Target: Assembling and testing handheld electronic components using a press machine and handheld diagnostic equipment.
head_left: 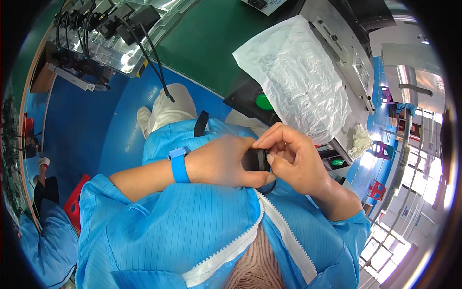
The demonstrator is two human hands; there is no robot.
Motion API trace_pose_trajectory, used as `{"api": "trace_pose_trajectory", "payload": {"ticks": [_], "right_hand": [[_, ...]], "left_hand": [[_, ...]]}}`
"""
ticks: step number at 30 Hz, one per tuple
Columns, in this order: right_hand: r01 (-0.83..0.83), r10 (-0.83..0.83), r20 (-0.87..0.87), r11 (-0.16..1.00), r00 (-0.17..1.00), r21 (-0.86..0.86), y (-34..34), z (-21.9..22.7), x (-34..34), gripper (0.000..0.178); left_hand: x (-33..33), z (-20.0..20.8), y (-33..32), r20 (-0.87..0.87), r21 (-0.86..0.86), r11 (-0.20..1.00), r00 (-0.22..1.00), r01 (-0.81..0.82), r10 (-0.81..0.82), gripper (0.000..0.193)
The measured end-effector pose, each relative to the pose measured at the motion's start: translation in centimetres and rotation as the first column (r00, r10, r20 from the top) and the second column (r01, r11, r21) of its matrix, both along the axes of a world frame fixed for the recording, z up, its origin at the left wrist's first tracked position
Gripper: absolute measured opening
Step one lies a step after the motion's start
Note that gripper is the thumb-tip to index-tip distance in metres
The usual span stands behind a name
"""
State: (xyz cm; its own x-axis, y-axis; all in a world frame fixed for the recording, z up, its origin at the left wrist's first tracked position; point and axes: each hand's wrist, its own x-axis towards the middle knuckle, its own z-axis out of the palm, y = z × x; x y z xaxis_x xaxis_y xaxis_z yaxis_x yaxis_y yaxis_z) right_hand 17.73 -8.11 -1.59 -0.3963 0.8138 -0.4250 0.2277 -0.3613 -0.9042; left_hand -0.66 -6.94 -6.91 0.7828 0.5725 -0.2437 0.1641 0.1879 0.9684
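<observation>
In front of my chest, my left hand [219,161] is wrapped round a small black power adapter [256,161], its thumb along the near side. My right hand [302,161] pinches at the adapter's right end, with thumb and forefinger bent close to it. A short curve of black cable [270,188] shows below the fingers. My palm and fingers cover much of the adapter. A blue wrist strap [180,166] circles my left wrist.
Several black adapters with cables [137,26] lie on clear plastic trays [118,55] at the upper left. A crumpled white plastic sheet [301,77] covers part of a machine with a green button [263,101]. Another person's blue garment [48,245] shows at the lower left.
</observation>
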Motion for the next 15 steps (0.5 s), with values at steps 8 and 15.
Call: {"api": "trace_pose_trajectory", "payload": {"ticks": [8, 15], "right_hand": [[0.016, -0.018, 0.043, 0.999, 0.999, 0.036, -0.17, -0.26, 0.17, 0.02], [0.058, -0.063, -0.045, 0.993, 0.997, -0.101, 0.11, 0.5, 0.37, 0.02]], "left_hand": [[0.26, 0.21, 0.02, -0.068, 0.032, 0.999, 0.998, 0.013, -0.011, 0.047], [0.39, 0.63, 0.05, -0.002, -0.003, 1.0, 1.0, -0.019, 0.019, 0.052]]}}
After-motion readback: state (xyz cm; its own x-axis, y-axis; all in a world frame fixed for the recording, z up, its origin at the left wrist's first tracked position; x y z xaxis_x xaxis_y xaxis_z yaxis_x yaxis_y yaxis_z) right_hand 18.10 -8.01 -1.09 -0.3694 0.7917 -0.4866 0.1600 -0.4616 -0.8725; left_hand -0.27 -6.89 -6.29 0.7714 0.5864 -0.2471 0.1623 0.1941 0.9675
